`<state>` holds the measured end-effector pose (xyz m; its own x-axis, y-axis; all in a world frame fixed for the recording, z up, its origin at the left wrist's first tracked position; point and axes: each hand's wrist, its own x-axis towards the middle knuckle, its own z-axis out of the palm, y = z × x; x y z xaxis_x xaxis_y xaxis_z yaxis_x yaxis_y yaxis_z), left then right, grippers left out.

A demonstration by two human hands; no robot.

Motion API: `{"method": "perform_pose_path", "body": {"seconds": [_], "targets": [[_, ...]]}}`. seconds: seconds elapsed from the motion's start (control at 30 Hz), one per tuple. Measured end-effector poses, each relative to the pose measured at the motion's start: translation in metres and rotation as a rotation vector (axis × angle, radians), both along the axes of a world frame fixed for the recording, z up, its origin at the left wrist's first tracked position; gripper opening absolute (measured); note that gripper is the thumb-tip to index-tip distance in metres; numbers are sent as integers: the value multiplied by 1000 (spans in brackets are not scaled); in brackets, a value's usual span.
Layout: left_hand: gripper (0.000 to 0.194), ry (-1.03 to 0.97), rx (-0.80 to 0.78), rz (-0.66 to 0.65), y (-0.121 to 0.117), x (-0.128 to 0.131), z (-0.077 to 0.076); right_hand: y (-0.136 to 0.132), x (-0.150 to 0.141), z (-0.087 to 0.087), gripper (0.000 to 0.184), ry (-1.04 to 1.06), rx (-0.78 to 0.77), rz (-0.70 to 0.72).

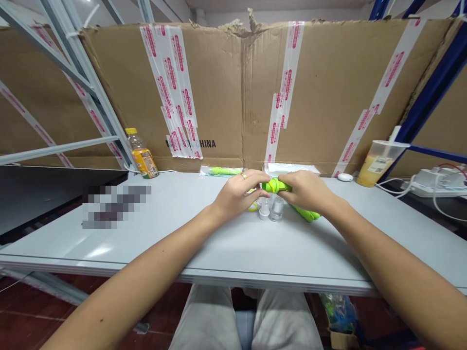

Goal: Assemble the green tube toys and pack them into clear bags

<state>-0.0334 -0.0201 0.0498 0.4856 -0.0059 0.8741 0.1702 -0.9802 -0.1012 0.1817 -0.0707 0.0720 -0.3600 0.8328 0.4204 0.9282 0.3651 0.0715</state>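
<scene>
My right hand (306, 188) is closed around a bright green plastic tube-like piece (276, 185), held level just above the table. My left hand (245, 191) bends its fingers and thumb about the left end of that piece; a ring sits on one finger. Directly below, small clear plastic cups (264, 212) and a clear jar with a silvery top (276, 210) stand close together. A yellow-rimmed part (252, 207) lies beside them, partly hidden by my left hand. More bright green pieces (308, 214) rest under my right hand.
Behind my hands lie a bagged green item (222, 171) and a white packet (292, 169). A juice bottle (144, 155) stands back left. Back right are a drink cup (377, 163), a white oval case (345, 177) and a power strip (436, 183). Cardboard (219, 87) walls the far edge.
</scene>
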Motion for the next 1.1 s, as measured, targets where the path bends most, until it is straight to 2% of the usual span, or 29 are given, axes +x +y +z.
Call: {"method": "perform_pose_path", "body": {"seconds": [0.17, 0.3, 0.37, 0.6, 0.8, 1.1], "targets": [[26, -1, -12, -6, -1, 0, 1, -1, -1, 0, 17, 30, -9, -2], [50, 40, -3, 1, 2, 0, 2, 1, -1, -1, 17, 32, -5, -3], [54, 66, 14, -14, 4, 0, 1, 2, 0, -2, 16, 11, -2, -5], [26, 50, -63, 11, 5, 0, -2, 1, -1, -2, 17, -39, -3, -42], [25, 81, -138, -10, 2, -1, -2, 1, -2, -2, 17, -65, -4, -50], [28, -14, -18, 20, -1, 2, -2, 1, -1, -2, 16, 29, -6, -33]]}}
